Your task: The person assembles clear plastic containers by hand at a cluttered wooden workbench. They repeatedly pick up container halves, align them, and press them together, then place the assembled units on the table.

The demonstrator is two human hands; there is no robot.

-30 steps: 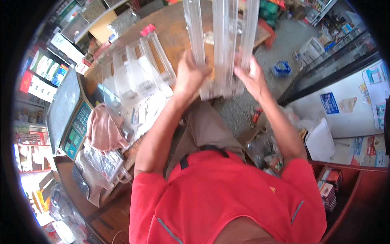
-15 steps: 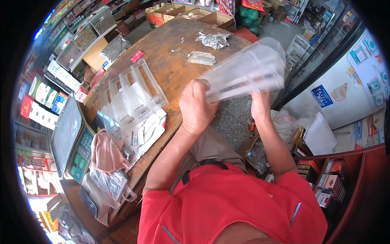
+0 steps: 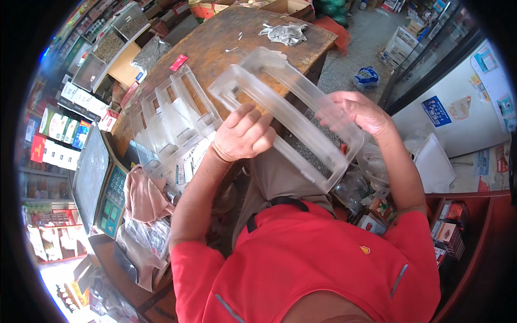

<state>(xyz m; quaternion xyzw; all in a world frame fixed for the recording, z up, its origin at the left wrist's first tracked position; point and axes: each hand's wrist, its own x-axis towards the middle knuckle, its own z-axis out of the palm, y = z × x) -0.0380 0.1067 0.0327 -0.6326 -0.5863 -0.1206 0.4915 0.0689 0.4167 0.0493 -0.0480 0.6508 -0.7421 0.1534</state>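
A clear plastic rack (image 3: 288, 114) with long open slots hangs in front of me, tilted, over the table edge and my lap. My left hand (image 3: 245, 133) is closed round its near left side, knuckles up. At its right end my right hand (image 3: 360, 111) grips the side, the thumb in front and the fingers partly seen through the plastic. Another clear divided rack (image 3: 177, 110) lies on the wooden table (image 3: 207, 49) to the left. Papers show under and beside it.
A scale with a keypad (image 3: 110, 199) stands at the left, beside a pink cloth (image 3: 144, 194). Farther back on the table lie a crumpled greyish cloth (image 3: 284, 34) and a small pink packet (image 3: 179, 62). A red shelf (image 3: 474, 237) with small boxes is at my right.
The held rack has swung down and toward me, turning so that its slots show. My left hand has moved slightly left, and my right hand has shifted up along the side.
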